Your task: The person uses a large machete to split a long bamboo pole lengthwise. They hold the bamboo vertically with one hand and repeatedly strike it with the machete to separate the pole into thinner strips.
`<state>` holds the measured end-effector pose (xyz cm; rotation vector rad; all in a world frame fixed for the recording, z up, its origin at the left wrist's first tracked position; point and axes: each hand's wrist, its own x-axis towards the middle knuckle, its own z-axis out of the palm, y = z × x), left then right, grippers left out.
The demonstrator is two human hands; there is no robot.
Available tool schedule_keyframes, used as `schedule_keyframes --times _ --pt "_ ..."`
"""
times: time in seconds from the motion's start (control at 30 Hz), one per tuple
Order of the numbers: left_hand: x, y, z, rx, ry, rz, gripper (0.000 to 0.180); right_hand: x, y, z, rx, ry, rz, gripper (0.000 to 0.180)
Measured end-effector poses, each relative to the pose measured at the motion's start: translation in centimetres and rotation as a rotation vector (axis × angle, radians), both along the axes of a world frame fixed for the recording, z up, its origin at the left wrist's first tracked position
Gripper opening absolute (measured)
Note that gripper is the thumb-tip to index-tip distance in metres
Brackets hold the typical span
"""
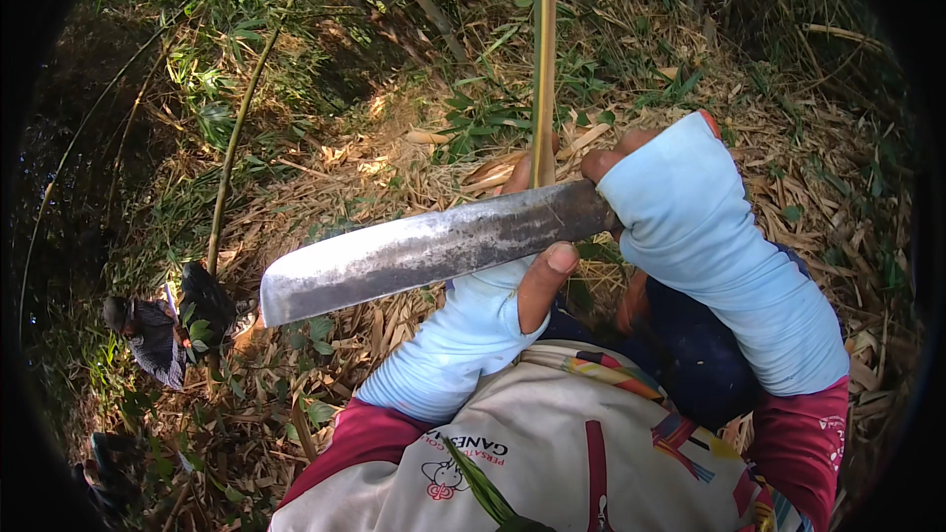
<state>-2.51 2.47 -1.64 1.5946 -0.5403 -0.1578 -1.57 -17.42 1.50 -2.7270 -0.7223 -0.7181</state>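
Observation:
A broad machete point(424, 248) with a dark, worn blade lies across the view, its squared tip toward the left. My right hand point(615, 154), partly covered by a pale blue sleeve, is closed at the handle end, and the handle itself is mostly hidden. A long split bamboo strip point(543, 59) rises upright from behind the blade, near its handle end. My left hand point(540, 288) is closed around the strip's lower part. Its thumb shows below the blade and a fingertip above; the blade covers the rest. Blade and strip cross closely, but I cannot tell whether they touch.
Dry bamboo leaves point(788, 153) cover the ground, with green shoots among them. A thin bamboo stem point(235, 133) leans upward at the left. Beside its base is another person point(158, 335) in dark clothing, small and partly behind leaves. Denser bamboo point(690, 0) stands at the far side.

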Motion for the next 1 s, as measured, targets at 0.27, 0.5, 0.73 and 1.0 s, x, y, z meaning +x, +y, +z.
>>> schedule_keyframes --times 0.27,0.5,0.73,1.0 --pt "-0.3 -0.7 -1.1 -0.088 -0.026 0.080 0.076 0.1 -0.2 -0.1 -0.023 0.003 -0.008 0.016" --pt "-0.8 -0.9 -1.7 -0.121 -0.006 0.168 0.061 0.0 -0.1 0.3 -0.017 -0.014 -0.007 0.015" --pt "-0.4 -1.3 -1.9 -0.108 -0.060 0.186 0.047 0.1 0.0 0.2 0.008 0.055 -0.001 0.023" --pt "-0.5 -1.9 -0.6 -0.009 -0.098 0.285 0.039 0.5 -0.3 0.2 -0.064 -0.080 -0.069 0.016"
